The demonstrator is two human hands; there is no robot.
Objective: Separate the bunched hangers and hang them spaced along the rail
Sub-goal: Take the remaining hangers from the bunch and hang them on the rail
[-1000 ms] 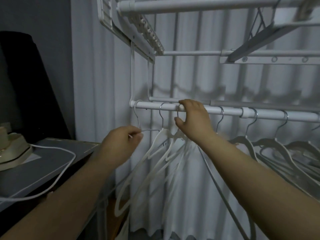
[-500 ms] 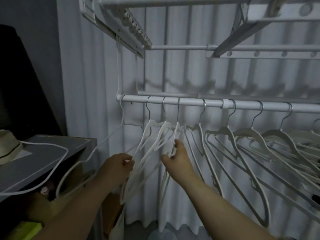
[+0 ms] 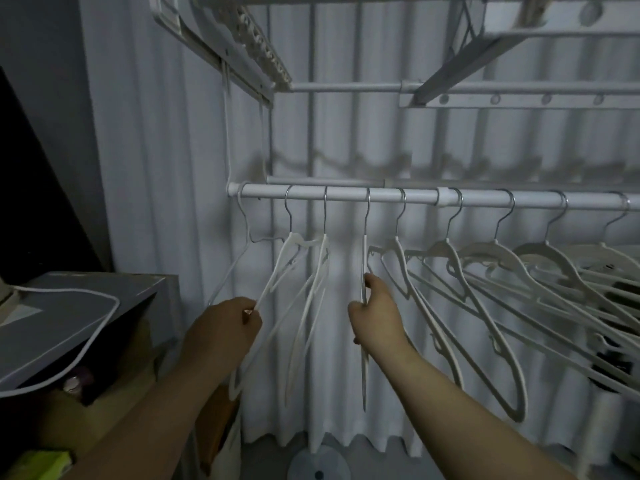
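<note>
Pinching hangers (image 3: 364, 258), left hand (image 3: 221, 329) and right hand (image 3: 375, 318) seem curled.

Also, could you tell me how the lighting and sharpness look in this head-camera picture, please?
Head view: dim, cool light, no glare. Head view: soft hanger shadows lie on the curtain above the rail. Head view: the far-right hangers smear together, while the right hand, gripping an edge-on hanger, reads sharper; the left hand, pinching another hanger, sits darker.
</note>
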